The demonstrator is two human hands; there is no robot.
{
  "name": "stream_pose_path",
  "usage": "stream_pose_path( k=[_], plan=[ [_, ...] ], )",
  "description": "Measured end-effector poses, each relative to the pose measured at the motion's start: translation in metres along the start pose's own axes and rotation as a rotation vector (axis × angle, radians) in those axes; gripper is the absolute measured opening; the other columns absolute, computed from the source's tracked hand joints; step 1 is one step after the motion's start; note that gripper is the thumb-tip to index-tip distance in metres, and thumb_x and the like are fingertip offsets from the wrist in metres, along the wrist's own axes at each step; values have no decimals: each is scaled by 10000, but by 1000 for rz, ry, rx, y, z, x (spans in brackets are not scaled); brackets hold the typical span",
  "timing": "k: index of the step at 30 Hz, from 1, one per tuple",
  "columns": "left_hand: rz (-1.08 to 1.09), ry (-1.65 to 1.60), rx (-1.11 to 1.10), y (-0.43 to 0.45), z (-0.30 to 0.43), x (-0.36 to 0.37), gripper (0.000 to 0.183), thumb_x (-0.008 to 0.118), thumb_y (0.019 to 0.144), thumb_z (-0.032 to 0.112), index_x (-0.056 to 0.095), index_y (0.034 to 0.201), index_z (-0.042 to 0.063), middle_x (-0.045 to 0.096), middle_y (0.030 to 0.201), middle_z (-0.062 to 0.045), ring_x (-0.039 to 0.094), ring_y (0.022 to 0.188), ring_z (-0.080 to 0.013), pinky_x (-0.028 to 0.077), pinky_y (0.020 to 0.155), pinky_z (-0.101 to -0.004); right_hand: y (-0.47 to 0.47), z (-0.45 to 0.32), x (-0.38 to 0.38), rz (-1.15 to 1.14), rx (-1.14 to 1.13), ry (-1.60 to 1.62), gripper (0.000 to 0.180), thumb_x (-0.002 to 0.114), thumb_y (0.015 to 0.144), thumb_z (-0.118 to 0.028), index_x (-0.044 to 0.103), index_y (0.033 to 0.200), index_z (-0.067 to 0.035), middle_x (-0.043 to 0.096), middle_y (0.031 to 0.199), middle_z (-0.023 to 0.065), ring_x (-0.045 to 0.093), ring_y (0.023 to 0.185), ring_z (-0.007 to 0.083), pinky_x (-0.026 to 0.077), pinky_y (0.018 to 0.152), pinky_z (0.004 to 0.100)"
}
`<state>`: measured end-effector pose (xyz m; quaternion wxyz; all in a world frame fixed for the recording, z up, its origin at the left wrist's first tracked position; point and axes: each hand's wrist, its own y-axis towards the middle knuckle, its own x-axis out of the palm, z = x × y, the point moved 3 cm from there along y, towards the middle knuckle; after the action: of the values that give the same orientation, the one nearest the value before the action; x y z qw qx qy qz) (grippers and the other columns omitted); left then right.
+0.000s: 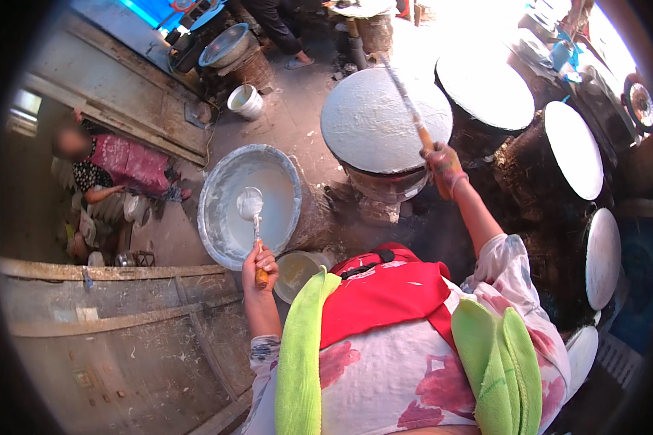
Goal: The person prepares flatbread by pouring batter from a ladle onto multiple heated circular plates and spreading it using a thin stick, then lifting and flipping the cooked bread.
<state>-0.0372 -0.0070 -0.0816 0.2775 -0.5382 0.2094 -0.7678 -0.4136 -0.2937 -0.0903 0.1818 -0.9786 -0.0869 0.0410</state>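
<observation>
In my left hand point(260, 267) is a metal ladle point(250, 203) with a wooden handle, its bowl over a wide basin point(295, 182) of whitish liquid. My right hand point(445, 169) grips the handle of a long, batter-smeared stick or spatula point(401, 89). That tool reaches across a round griddle point(378, 122) whose top carries a pale, uneven layer like batter. I cannot tell whether the tool touches the layer. Below the basin, near my left wrist, stands a plastic bucket point(296, 274).
Several more round white-topped griddles point(574, 149) curve along my right. A white bucket point(245, 102) and another basin point(226, 46) stand farther back. Wooden-framed panels point(119, 348) fill the lower left. A person in a red apron point(130, 163) is at left; another person's legs point(280, 27) show behind.
</observation>
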Motion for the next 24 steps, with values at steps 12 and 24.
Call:
stream_pose_path(
  k=[12,24],
  plan=[
    [-24,33,-7,-4,0,12,230,437,934,230,488,859,19,397,568,33,412,419,-47,377,377,-189,44,19,-45,70,147,-82,167,571,780,-166,532,850,-20,521,614,69,481,446,178,374,373,316],
    [-32,92,67,1,2,-3,177,468,924,230,493,866,65,394,567,56,385,414,-39,368,382,-188,83,19,-16,36,-262,-1574,572,424,861,-197,210,1346,18,641,917,183,646,799,304,506,665,402]
  ],
)
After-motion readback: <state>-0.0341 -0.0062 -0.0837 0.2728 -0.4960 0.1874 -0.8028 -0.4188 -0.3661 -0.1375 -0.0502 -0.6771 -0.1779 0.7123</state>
